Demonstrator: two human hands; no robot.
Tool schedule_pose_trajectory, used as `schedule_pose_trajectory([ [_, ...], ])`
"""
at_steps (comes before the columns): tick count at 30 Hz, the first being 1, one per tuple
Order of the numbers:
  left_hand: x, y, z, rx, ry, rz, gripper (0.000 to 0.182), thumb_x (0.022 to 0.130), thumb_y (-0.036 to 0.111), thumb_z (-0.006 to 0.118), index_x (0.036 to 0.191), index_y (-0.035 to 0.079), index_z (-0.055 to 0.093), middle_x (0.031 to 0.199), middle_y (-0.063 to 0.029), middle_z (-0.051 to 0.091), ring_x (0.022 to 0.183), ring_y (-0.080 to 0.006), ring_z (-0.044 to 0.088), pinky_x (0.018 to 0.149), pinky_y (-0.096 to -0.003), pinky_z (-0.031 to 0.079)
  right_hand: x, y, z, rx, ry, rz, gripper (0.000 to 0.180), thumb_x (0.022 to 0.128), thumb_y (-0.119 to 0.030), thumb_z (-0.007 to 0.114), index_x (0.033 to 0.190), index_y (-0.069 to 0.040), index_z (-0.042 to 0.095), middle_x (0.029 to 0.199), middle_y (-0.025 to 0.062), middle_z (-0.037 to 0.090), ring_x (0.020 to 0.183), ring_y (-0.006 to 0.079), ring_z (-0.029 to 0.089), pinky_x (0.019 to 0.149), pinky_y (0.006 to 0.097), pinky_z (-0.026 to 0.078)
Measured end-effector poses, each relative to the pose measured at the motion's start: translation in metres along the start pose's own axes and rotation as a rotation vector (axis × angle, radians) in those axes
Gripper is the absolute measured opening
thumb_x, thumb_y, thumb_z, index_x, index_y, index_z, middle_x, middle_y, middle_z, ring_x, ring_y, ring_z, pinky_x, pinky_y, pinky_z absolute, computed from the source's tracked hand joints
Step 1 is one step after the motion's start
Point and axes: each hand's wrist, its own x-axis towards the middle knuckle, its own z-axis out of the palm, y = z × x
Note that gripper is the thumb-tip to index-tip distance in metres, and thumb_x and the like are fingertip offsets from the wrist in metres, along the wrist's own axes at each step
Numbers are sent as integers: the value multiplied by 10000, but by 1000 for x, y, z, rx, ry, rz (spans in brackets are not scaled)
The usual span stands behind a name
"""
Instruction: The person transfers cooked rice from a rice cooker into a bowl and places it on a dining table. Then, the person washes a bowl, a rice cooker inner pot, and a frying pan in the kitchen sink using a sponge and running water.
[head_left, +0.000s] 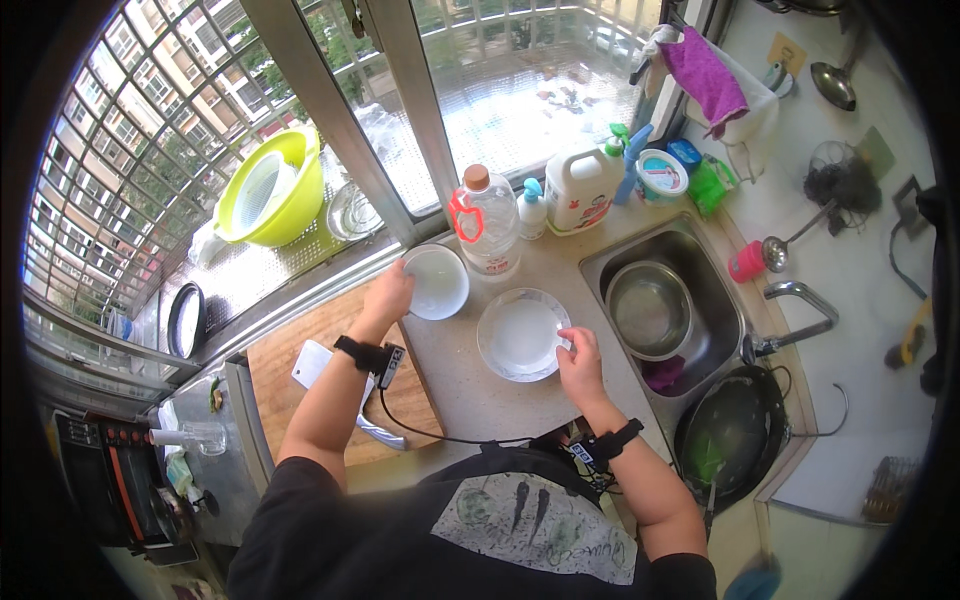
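Observation:
My left hand (390, 292) grips the near left rim of a white bowl (436, 283) beside the cutting board's far corner. Something pale and translucent lies in that bowl, too unclear to name. On the counter to its right sits a white plate (523, 335) with a patterned rim. My right hand (579, 358) has thumb and fingers pinched on the plate's right edge. Behind both dishes stands a large clear plastic bottle (487, 225) with a brown cap and a red handle. A cleaver (381, 433) lies on the wooden cutting board (300, 409), partly hidden under my left forearm.
The steel sink (720, 315) at right holds a metal pot (649, 309). Near it are the faucet (802, 296) and a black wok (731, 431). A detergent jug (581, 187) and spray bottle (532, 210) line the window. Yellow-green basins (300, 206) sit on the sill. A cable joins my wrist straps.

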Motion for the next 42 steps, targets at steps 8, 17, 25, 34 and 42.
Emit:
schedule_pose_trajectory([
  [8,29,-16,22,543,273,159,242,863,274,602,1006,79,598,1072,-175,585,983,-343,613,829,-466,479,-12,-31,-23,128,-31,45,178,831,14,565,1004,-5,604,1094,105,571,981,221,584,776,298,502],
  [17,62,-56,41,-40,274,84,456,792,157,657,1197,42,481,1008,-207,618,966,-395,614,808,-455,492,-33,-45,-56,101,19,150,193,851,6,557,1035,11,614,1136,110,582,1016,204,592,812,302,513],
  [25,76,-70,18,-603,-443,-276,323,845,133,586,1154,38,576,905,-134,657,702,-280,685,513,-422,610,-49,-36,-74,115,85,185,187,861,22,551,1039,22,609,1108,89,578,980,163,597,814,277,508],
  [34,15,-35,8,-677,-568,-154,278,835,149,660,1068,0,629,821,-67,666,651,-176,665,535,-312,566,-63,-14,-89,164,119,226,172,882,8,546,1041,23,610,1073,92,583,978,175,600,824,286,504],
  [42,-1,50,77,-342,-685,-71,312,805,172,659,1040,-32,635,809,-100,660,645,-195,656,506,-321,549,-13,66,-152,271,300,489,223,868,-44,601,1085,10,606,1011,104,659,948,163,617,837,285,487],
])
